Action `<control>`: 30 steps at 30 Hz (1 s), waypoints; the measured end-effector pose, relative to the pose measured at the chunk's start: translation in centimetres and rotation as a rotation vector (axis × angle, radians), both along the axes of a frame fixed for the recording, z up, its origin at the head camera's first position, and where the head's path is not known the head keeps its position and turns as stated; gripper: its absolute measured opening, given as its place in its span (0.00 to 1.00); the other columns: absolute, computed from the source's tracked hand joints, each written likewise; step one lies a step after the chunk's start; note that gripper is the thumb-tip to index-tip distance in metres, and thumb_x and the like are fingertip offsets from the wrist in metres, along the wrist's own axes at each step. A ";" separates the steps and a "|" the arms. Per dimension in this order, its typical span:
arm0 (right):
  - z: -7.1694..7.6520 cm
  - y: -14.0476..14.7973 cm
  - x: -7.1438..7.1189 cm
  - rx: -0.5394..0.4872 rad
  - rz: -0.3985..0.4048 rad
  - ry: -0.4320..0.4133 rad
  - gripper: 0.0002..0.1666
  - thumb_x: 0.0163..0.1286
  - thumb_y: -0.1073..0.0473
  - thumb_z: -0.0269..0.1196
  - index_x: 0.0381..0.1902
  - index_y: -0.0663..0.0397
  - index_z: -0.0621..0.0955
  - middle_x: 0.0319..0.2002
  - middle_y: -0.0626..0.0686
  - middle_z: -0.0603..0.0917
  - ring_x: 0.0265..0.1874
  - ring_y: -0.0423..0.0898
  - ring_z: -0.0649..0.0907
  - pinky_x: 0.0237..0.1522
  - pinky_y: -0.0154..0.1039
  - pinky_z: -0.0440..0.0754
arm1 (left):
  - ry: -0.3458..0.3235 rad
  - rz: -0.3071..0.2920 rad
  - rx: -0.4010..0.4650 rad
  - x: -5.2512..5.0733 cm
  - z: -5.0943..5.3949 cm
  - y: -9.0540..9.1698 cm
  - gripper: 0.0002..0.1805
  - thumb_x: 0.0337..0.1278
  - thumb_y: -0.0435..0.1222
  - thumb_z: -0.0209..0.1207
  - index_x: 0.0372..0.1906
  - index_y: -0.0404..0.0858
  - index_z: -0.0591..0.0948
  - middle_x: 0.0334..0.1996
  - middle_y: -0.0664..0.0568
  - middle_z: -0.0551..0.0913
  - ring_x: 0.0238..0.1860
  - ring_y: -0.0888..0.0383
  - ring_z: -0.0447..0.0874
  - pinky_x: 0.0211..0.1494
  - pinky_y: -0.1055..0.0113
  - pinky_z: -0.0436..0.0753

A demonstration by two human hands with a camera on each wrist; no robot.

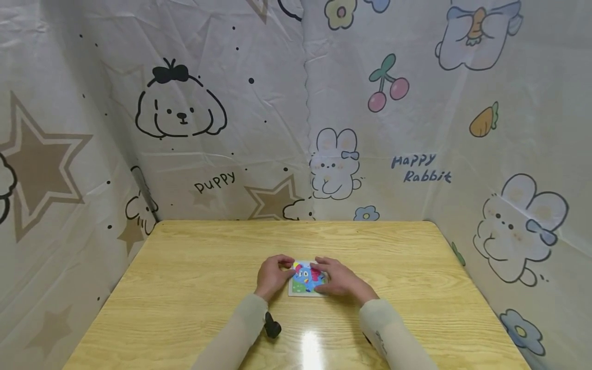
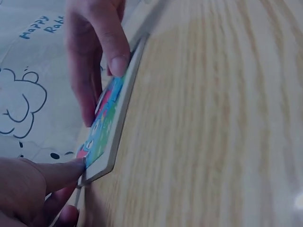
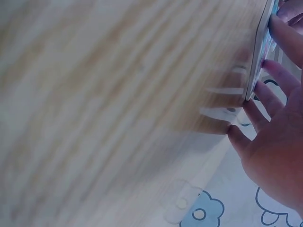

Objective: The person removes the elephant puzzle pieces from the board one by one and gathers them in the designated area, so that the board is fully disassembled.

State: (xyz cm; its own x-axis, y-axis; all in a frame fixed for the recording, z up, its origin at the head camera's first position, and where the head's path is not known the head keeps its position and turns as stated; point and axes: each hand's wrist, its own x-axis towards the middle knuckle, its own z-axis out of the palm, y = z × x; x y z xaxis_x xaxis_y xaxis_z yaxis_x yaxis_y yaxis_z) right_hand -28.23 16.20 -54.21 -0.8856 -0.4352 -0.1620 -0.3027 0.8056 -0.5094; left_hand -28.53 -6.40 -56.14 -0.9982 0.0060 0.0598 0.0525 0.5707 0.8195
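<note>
A small square picture puzzle [image 1: 302, 289] lies flat on the table, showing a blue cartoon animal with red and green parts and a pale border. At its left edge my left hand [image 1: 273, 277] holds the board, one fingertip on the picture's corner and the other fingers curled beside the edge. My right hand [image 1: 341, 278] is spread over the right side. Its thumb touches the picture near the lower right, and a finger reaches the upper part. In the right wrist view the right hand's [image 3: 277, 137] fingers are spread and fairly straight. Part of the picture is hidden beneath them.
The wooden table [image 1: 208, 262] reaches back to a printed cloth [image 1: 259, 123] that hangs behind it and on both sides. A black wrist-worn device [image 1: 272, 326] sits by the left sleeve. Light glares off the table's front.
</note>
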 end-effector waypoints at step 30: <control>0.0 0.1 0.3 -0.032 -0.007 -0.017 0.40 0.69 0.48 0.72 0.76 0.44 0.73 0.81 0.52 0.63 0.80 0.60 0.59 0.77 0.64 0.60 | 0.033 -0.086 -0.059 -0.9 -0.1 -1.0 0.11 0.63 0.38 0.71 0.49 0.43 0.87 0.37 0.55 0.86 0.36 0.59 0.77 0.45 0.63 0.78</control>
